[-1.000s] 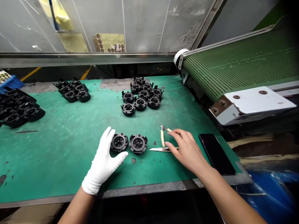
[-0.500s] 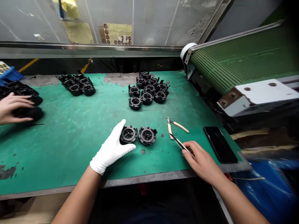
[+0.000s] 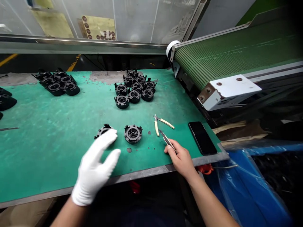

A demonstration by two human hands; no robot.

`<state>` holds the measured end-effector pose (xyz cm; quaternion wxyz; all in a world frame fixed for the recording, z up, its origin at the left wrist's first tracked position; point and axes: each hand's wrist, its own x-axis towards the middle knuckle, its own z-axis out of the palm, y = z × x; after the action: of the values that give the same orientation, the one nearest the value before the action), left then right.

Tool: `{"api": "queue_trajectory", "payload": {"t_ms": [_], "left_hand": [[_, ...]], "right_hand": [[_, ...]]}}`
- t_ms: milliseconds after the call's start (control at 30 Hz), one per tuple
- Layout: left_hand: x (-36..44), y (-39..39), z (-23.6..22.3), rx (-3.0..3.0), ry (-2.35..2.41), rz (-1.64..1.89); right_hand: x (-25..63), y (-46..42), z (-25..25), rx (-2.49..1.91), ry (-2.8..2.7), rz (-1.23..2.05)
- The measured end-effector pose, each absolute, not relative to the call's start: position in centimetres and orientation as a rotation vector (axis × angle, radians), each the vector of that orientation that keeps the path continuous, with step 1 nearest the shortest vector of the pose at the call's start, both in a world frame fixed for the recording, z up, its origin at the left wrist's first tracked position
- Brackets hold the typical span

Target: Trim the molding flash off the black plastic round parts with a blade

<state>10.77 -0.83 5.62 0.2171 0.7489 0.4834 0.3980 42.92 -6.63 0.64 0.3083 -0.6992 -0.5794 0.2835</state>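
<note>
Head view: the bare right hand is pinching a slim knife just nearside of the nippers. The gloved left hand has fingers and thumb spread, well left of the nippers, partly hiding a black disc; can't tell if it's touching. A second disc sits left of the nippers too, closer in. Both look like light, stiff plastic, probably a bit slick; best grabbed by the outer rim, since those thin tabs could snap.
</note>
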Motion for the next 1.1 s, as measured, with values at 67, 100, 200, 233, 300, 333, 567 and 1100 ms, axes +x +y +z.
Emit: {"api": "queue_trajectory", "payload": {"t_ms": [67,100,200,233,300,333,567,1100], "left_hand": [[14.3,-1.9,5.0,2.020,1.468,0.942],[15.8,-1.9,4.5,1.985,1.519,0.912],[18.6,0.2,3.1,1.929,1.543,0.848],[18.9,1.1,2.9,1.923,1.522,0.841],[19.0,2.7,2.8,1.911,1.481,0.831],[18.8,3.0,2.9,1.905,1.465,0.814],[15.8,-2.4,4.5,1.944,1.374,0.499],[12.9,-4.6,3.6,2.013,1.303,0.540]], "right_hand": [[42.8,-6.8,0.1,-1.835,-1.469,0.705],[42.8,-6.9,0.0,-1.822,-1.458,0.690],[42.7,-7.2,-0.3,-1.774,-1.463,0.670],[42.7,-7.3,-0.4,-1.765,-1.462,0.667],[42.8,-7.3,-0.5,-1.747,-1.451,0.672],[42.9,-7.3,-0.5,-1.734,-1.442,0.688],[43.8,-8.3,1.6,-1.599,-1.649,0.948],[39.5,-9.0,7.0,-1.554,-2.446,0.619]]}}
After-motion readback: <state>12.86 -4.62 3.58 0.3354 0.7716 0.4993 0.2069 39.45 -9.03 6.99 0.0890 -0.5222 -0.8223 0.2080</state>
